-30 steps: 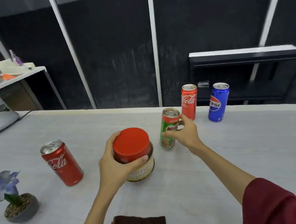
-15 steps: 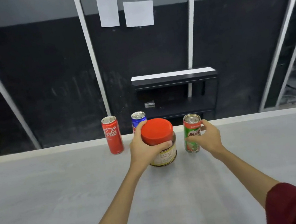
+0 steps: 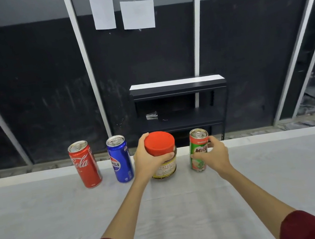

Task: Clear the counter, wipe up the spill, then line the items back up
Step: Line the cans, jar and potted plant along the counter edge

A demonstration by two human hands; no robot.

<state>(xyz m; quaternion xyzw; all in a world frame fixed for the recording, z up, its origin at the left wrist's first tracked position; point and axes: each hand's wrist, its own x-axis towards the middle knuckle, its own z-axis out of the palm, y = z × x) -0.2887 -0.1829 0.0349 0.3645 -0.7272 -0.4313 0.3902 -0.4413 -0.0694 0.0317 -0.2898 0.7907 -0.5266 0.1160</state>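
Two hands: left hand (image 3: 148, 157) grips jar (image 3: 162, 155), right hand (image 3: 215, 154) seemingly pinches Milo can (image 3: 198, 150).

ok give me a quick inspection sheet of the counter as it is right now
Surface: white counter, no spill visible in view.
Job's things: Coca-Cola can, Pepsi can, red-lidded jar and Milo can stand upright in a row along the far edge, apart from each other.
Clutter: nothing seen.
Grippers: left hand grips the jar around lid and shoulder; right hand has fingers curled round the Milo can.
Cables: nothing seen.
Surroundings: dark panelled wall with two paper sheets; black shelf unit behind the counter, a clear plastic cup lying on its side on it.
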